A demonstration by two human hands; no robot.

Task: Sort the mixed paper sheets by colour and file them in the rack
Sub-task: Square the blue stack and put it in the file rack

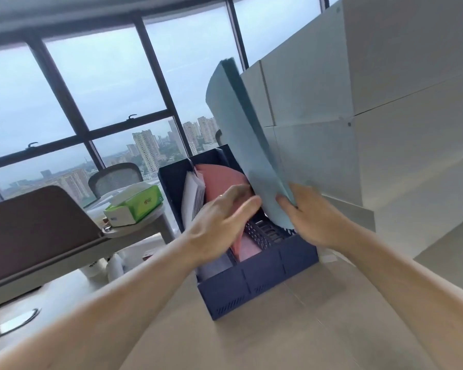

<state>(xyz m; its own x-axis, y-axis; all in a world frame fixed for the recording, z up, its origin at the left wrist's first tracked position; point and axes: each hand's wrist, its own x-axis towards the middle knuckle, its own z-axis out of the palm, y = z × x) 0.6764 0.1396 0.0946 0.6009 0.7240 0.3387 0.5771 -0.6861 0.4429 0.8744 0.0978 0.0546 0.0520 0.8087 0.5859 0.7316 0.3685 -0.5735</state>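
The right hand point(309, 217) pinched the blue sheets point(241, 134), long axis nearly upright, top leaning left, foot in the rack point(259, 284); the left hand point(222, 220) lay straight-fingered against pink sheets point(219, 180).

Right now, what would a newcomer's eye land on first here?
The tall curved stack of blue sheets at centre, pinched at its lower edge by the right hand over the navy rack. Left of it, the left hand lies against pink sheets standing in the rack, with white sheets further left.
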